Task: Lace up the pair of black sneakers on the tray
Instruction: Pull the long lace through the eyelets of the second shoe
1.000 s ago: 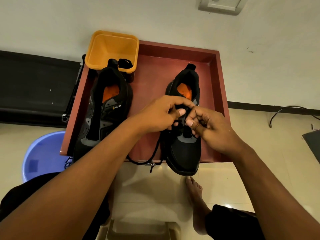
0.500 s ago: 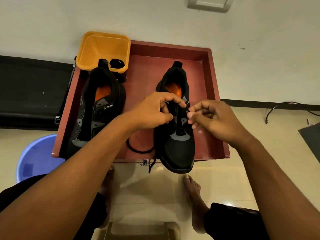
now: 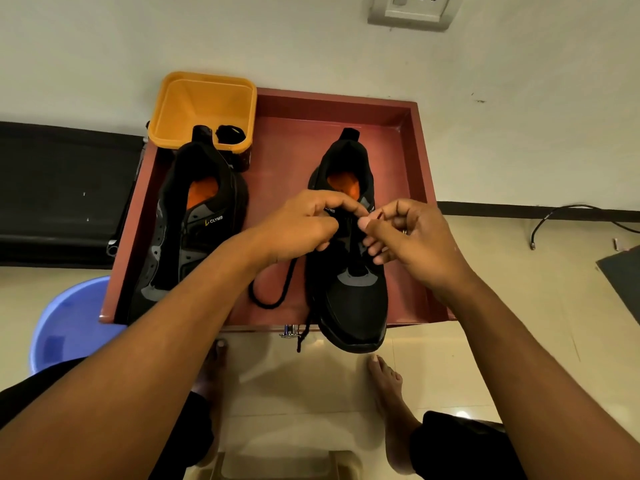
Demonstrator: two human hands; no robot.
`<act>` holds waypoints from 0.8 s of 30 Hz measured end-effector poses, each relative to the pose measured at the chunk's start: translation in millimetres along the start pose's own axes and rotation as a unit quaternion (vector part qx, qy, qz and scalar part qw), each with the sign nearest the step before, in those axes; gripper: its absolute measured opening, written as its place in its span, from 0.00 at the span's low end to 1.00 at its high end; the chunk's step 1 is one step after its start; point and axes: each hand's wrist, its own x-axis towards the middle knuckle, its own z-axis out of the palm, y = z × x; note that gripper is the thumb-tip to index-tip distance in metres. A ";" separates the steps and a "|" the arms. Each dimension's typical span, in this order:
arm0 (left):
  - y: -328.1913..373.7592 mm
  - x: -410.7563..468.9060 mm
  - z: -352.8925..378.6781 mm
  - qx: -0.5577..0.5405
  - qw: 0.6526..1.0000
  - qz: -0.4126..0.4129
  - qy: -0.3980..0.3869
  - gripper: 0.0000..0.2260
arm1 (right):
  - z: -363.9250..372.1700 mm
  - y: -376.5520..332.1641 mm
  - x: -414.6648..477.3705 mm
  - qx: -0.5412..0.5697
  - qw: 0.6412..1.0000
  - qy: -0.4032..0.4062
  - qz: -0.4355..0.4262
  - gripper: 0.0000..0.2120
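Note:
Two black sneakers with orange insoles stand on a red-brown tray [image 3: 412, 161]. The left sneaker [image 3: 194, 233] has no lace that I can see. The right sneaker [image 3: 349, 299] pokes its toe over the tray's front edge. A black lace [image 3: 273, 292] loops on the tray left of it, and one end hangs over the edge. My left hand [image 3: 304, 223] grips the tongue and lace area of the right sneaker. My right hand [image 3: 408, 233] pinches a lace tip between thumb and forefinger at the upper eyelets.
A yellow tub [image 3: 204, 109] holding a dark bundle sits at the tray's back left corner. A blue basin [image 3: 69, 323] stands on the floor at left, a black bench [image 3: 59, 192] behind it. My bare feet [image 3: 384, 386] are below the tray. A cable [image 3: 568, 216] lies at right.
My right hand drew back to the right from the left hand, then closed in again on the upper eyelets. The lace loop left of the shoe grew shorter and rounder.

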 end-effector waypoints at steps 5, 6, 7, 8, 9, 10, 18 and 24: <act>-0.6 2.2 2.0 -0.042 0.999 -0.014 0.015 0.24 | 6.2 3.1 0.0 -0.094 0.995 0.002 -0.037 0.03; -0.5 2.3 1.8 -0.050 0.999 -0.016 0.012 0.24 | 4.7 3.3 0.3 -0.086 0.996 -0.002 -0.032 0.03; -0.5 2.3 1.1 -0.052 0.999 -0.014 0.007 0.24 | 2.3 2.5 0.2 -0.065 0.998 -0.010 -0.020 0.02; -0.4 1.9 0.0 -0.046 0.999 -0.012 0.001 0.24 | -1.3 1.8 0.0 -0.028 0.999 -0.017 -0.001 0.02; -0.9 1.4 -0.9 -0.034 0.999 -0.011 -0.004 0.24 | -5.4 1.5 -0.8 0.018 0.999 -0.018 0.024 0.01; -0.8 1.1 -1.8 -0.023 1.000 -0.014 -0.009 0.25 | -9.6 1.3 -1.4 0.066 0.997 -0.014 0.049 0.01; 3.1 -3.9 -7.2 -0.001 0.999 -0.031 -0.036 0.20 | -6.8 8.7 0.9 0.203 0.966 0.009 0.158 0.07; 2.7 -10.0 -13.6 0.019 0.996 -0.050 -0.068 0.26 | -17.6 13.6 -1.9 0.126 0.977 0.069 0.155 0.03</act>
